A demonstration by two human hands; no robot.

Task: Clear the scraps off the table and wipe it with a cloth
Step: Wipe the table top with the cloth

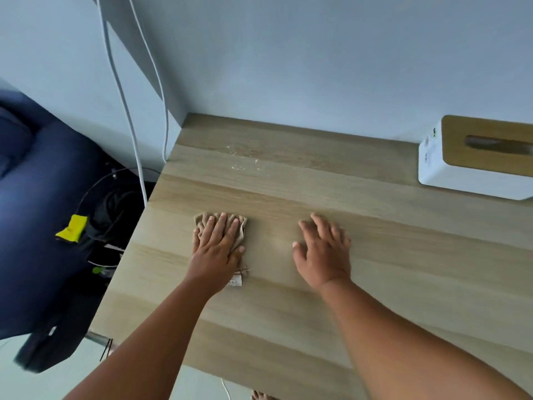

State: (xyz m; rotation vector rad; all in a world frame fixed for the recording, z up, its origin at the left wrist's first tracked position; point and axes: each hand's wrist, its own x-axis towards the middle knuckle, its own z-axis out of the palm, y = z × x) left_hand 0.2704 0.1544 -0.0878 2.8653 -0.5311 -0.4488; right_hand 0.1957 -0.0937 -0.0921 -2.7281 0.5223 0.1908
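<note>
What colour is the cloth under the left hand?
Beige-tan, close to the table's wood tone; the cloth shows in the head view, under the left hand.

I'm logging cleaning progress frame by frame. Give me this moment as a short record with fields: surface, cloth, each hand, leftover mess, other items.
surface: wooden table against a wall
cloth: beige cloth, flat on the table, white tag showing near the wrist
left hand: palm down, pressing the cloth
right hand: flat on bare wood, holding nothing
leftover mess: pale crumbs near the far left corner, beyond the cloth
other items: white tissue box with wooden lid at the far right
</note>
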